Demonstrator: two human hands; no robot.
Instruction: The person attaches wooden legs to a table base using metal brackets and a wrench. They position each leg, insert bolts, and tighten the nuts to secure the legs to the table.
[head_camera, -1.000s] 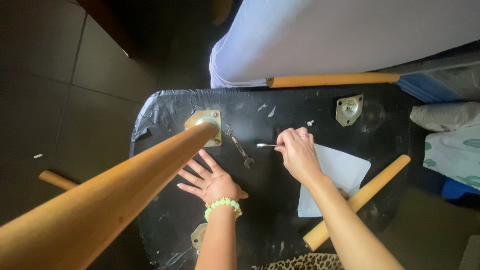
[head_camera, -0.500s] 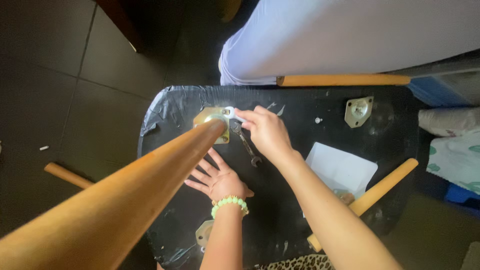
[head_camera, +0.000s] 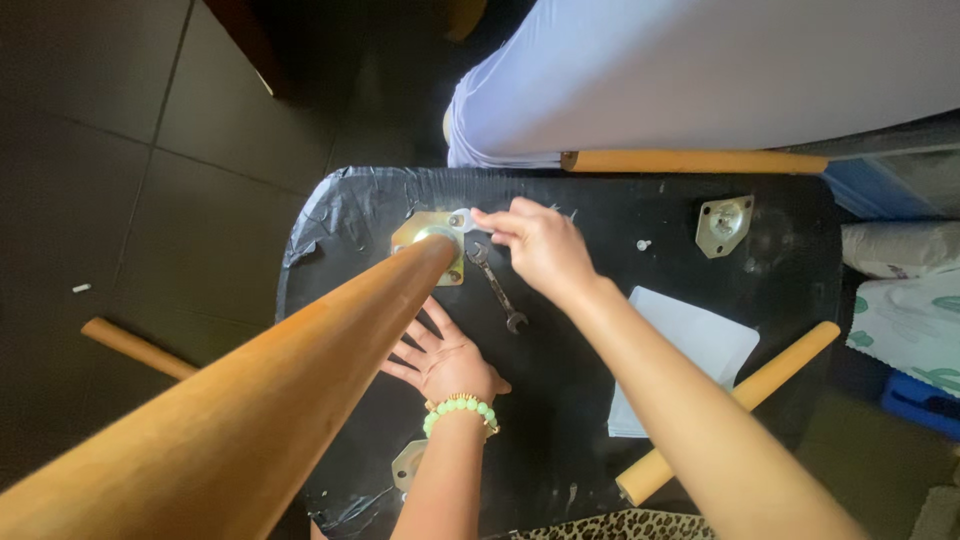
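A white package with green print lies at the right edge, above a blue box; a white paper sheet lies nearby.

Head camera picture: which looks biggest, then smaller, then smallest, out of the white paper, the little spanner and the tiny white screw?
1. White paper, biggest.
2. Spanner, thin and much smaller.
3. White screw, smallest.
All lie on the same black surface, so the order is sure.

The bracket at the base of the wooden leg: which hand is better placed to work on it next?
Probably the right hand: it is already at the bracket, pinching a small metal tool. The left hand lies flat on the black panel, beside the leg.
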